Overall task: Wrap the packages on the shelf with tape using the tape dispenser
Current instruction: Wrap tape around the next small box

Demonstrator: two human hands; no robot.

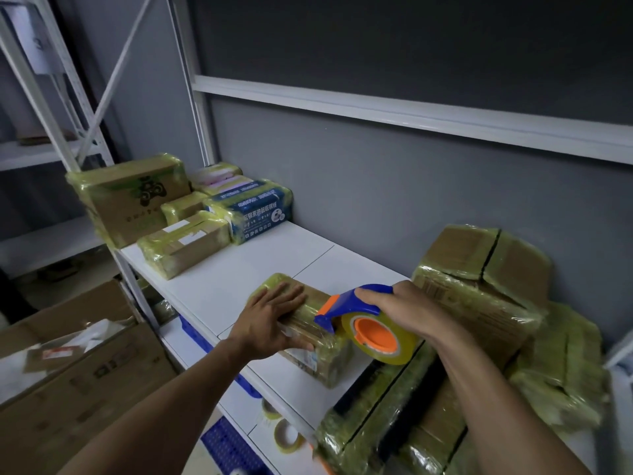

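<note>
Yellowish tape covers the nearest cartons (380, 409) at the front right of the white shelf (236, 269). Just beyond them, the left hand (274, 315) lies flat, fingers straight, pressing the top of a small taped package (320, 359) near the shelf's front edge. The right hand (394, 303) grips the blue-and-orange tape dispenser (346, 301), whose tape roll (382, 335) sits against the package's right end. Farther left, wrapped packages (185, 241) stand grouped at the shelf's far end.

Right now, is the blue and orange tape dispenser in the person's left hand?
No, the right hand grips the blue and orange tape dispenser; the left hand lies flat on a tape-wrapped cardboard package.
</note>
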